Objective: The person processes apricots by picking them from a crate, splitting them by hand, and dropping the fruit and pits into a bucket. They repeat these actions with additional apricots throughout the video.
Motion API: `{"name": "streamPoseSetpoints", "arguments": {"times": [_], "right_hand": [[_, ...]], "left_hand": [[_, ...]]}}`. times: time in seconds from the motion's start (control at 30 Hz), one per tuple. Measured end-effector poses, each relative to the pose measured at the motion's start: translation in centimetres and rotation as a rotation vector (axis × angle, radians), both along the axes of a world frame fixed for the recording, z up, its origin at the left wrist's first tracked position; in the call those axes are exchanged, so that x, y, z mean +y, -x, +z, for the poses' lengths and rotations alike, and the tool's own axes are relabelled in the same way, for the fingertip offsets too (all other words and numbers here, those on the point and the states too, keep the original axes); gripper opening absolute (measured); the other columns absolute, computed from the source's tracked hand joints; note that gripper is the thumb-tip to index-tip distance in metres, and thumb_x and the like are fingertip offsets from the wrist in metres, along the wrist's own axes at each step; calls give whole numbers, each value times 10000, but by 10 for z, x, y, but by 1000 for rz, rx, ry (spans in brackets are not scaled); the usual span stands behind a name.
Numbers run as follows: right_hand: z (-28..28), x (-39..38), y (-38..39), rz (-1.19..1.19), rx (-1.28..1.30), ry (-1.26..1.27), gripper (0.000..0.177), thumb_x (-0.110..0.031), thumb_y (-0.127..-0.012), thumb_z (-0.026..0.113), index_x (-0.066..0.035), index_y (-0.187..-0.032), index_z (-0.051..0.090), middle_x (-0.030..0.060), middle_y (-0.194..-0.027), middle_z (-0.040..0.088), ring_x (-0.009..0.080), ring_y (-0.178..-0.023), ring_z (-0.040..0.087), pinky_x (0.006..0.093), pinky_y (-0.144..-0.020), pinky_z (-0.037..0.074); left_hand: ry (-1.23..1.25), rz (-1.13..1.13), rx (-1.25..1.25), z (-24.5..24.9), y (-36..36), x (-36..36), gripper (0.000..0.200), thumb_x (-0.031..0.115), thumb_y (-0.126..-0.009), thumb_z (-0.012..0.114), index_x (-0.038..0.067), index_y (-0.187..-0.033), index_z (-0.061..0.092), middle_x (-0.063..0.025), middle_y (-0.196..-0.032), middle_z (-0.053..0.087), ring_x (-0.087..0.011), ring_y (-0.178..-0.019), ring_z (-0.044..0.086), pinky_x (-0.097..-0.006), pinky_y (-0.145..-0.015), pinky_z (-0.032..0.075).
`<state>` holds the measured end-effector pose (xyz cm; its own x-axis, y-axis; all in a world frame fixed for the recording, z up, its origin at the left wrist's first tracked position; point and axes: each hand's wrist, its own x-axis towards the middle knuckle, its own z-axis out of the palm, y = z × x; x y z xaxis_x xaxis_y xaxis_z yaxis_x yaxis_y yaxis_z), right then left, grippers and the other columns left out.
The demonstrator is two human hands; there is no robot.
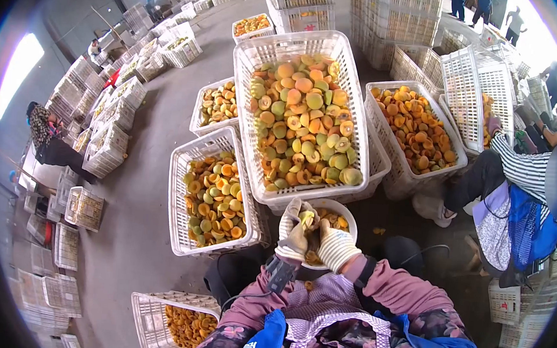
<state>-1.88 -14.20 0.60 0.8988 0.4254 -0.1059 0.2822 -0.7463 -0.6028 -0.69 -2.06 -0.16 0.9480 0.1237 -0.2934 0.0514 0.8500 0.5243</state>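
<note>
Two hands: left hand (295, 237) and right hand (336, 246), both in white knit gloves, met over the white basin (347, 212) at the near edge of the floor (145, 166).
Left grip: fingers curled up around a yellow-green apricot (307, 218), closed on it.
Right grip: fist curled tight beside the left; something dark sat between the palms, and I could not tell whether it was held or what it was.
Apricot's place: raised just above the basin's near rim, between both gloves.
Basin: round, smooth-walled, with orange cut pieces inside.
Big crate (286, 44): white lattice plastic, rectangular, heaped with whole fruit, green to orange, just beyond the basin.
Left crate (177, 187): the same lattice, full of halves, hollows showing.
Right crate (392, 143): orange halves, next to a co-worker's striped sleeve (521, 166).
Risk, slip: round smooth skin against fuzzy knit looked likely to roll free and drop past the rim onto the floor.
Risk, crush: soft flesh could bruise under too hard a squeeze.
Risk, spill: the heaped crate overhung the basin, so a knock might tumble whole fruit in among the cut pieces.
</note>
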Motion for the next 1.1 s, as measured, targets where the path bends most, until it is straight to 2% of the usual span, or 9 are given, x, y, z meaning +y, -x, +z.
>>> {"name": "streamPoseSetpoints", "arguments": {"times": [0.1,0.13,0.23,0.27,0.4,0.57,0.7,1.0,1.1], "right_hand": [[19,11,9,40,84,-163,341,-258,-815,480,9,-1006,573,260,-832,590,388,-667,615,440,-656,505],[-35,13,0,460,-341,-51,298,-225,-800,474,-5,-956,600,251,-843,593,393,-649,607,463,-649,501],[-114,28,-2,387,-422,-34,425,-230,-791,501,76,-1085,475,282,-715,594,423,-678,594,478,-646,479],[-6,17,7,5,74,-259,495,-231,-811,493,110,-1151,381,296,-728,590,434,-709,592,483,-646,472],[19,20,4,-33,97,-235,460,-224,-879,464,24,-1244,334,243,-755,601,406,-712,598,448,-637,460],[3,30,1,-26,245,-418,427,-233,-899,443,-4,-1247,349,239,-937,585,405,-810,587,418,-707,464],[-2,27,12,-22,299,-272,466,-256,-878,457,14,-1243,354,265,-898,581,404,-767,595,414,-691,468],[-91,49,15,119,-121,-509,226,-183,-892,450,-25,-1024,543,93,-830,591,263,-768,567,353,-679,463],[-30,50,42,-82,663,-981,275,-232,-850,514,-66,-1064,560,44,-843,610,204,-743,529,349,-687,442]], "left_hand": [[-727,58,-197,-26,10,13,137,83,-789,590,36,-916,565,-30,-835,578,-121,-796,538,-244,-706,447],[-671,-42,-142,-83,4,28,200,30,-780,610,37,-978,582,-29,-867,591,-123,-818,552,-248,-725,461],[-666,-52,-172,-19,5,21,162,14,-791,611,24,-949,581,-50,-872,604,-137,-747,577,-244,-683,490],[-564,-53,-257,-14,5,20,246,-9,-792,600,31,-1033,572,-41,-878,597,-133,-755,568,-253,-673,492],[-376,45,-173,-7,-1,17,390,-7,-824,582,104,-1193,524,-3,-847,557,-109,-720,532,-238,-631,475],[-315,-56,8,38,-2,9,228,262,-942,474,112,-782,534,-2,-656,503,-102,-579,496,-229,-534,427],[-744,-151,-382,-36,-8,41,250,259,-926,503,87,-1098,562,-46,-768,567,-174,-693,577,-272,-609,493],[-819,-458,-303,28,2,33,238,232,-937,476,80,-1097,564,-51,-799,575,-173,-712,581,-268,-606,494],[-856,-541,-307,46,6,32,235,223,-940,466,78,-1097,565,-53,-809,577,-173,-719,583,-266,-605,494]]}}
